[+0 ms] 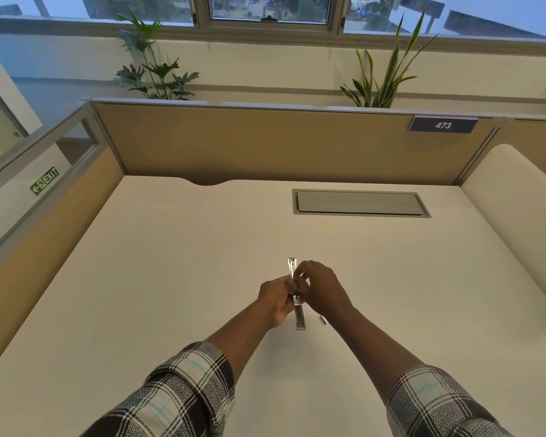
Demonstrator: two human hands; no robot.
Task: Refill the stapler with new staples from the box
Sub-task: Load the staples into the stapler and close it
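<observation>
Both hands on the stapler, frame centre.
Left hand (276, 299) grips the open stapler (293, 272); right hand (320, 288) pinches its middle.

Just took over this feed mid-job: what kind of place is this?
Most likely an office cubicle: a white desk walled by tan partition panels, a numbered plate reading 473, and a green exit sign on the left glass.

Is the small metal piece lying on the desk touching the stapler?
Apart. In the head view, bare desk shows between the small metal piece and the stapler.
</observation>
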